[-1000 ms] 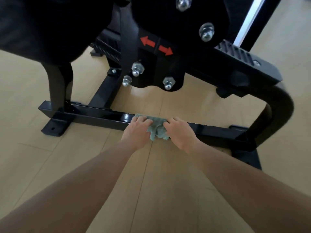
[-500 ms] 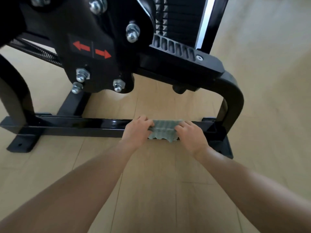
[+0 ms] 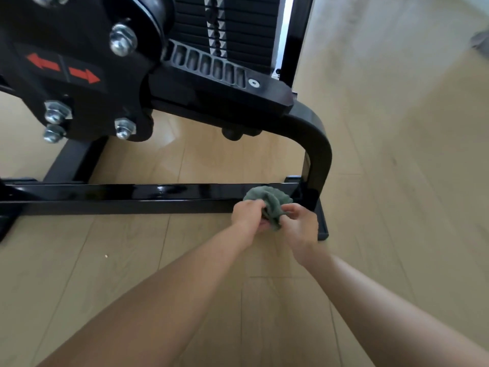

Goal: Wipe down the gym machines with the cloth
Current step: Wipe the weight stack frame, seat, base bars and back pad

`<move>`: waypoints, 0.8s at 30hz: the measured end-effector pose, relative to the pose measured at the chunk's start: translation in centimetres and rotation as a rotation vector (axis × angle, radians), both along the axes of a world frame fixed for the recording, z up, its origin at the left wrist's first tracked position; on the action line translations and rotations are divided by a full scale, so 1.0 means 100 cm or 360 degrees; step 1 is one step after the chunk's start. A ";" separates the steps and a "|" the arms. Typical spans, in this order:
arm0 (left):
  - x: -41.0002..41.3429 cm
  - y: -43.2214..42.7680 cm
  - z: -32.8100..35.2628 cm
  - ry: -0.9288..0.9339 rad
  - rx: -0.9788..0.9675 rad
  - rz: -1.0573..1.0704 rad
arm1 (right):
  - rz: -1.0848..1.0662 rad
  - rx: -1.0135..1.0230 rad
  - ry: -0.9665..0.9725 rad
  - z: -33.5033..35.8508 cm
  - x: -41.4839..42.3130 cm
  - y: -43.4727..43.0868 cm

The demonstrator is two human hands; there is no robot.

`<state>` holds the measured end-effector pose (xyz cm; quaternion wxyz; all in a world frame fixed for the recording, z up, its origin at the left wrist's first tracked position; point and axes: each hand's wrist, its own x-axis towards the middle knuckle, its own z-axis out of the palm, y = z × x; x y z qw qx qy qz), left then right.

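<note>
A grey-green cloth (image 3: 270, 198) is bunched up at the right end of the machine's glossy black base bar (image 3: 148, 194), which runs low across the floor. My left hand (image 3: 247, 214) grips the cloth from the left with curled fingers. My right hand (image 3: 299, 223) pinches the cloth's lower fold from the right. Both hands sit close together just in front of the bar, beside the curved black leg (image 3: 316, 147) that joins it.
A black bracket plate (image 3: 79, 75) with red arrows and silver bolts hangs over the bar on the left. A ribbed black step (image 3: 225, 72) and the weight stack (image 3: 230, 25) stand behind. The bar's floor foot (image 3: 321, 223) lies at the right. Light wooden floor surrounds the machine.
The cloth has slid right along the base bar to its right end. It was spread flat between my hands and is now bunched up, with both hands drawn together.
</note>
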<state>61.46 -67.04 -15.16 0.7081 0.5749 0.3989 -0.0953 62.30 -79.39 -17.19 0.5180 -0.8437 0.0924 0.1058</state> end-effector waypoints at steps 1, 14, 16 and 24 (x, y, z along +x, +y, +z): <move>0.000 -0.005 0.001 0.0017 -0.0211 0.0095 | 0.0108 0.0050 0.0024 0.000 -0.002 -0.004; 0.010 -0.043 0.001 0.0081 -0.0900 0.0657 | -0.0020 -0.0146 -0.0616 0.055 0.049 -0.039; 0.012 -0.043 0.003 0.0031 -0.0941 0.0846 | -0.0007 -0.0249 -0.0758 0.063 0.051 -0.030; -0.010 0.024 0.007 0.0020 -0.0763 0.1229 | -0.0275 -0.0149 -0.0840 0.073 0.045 -0.007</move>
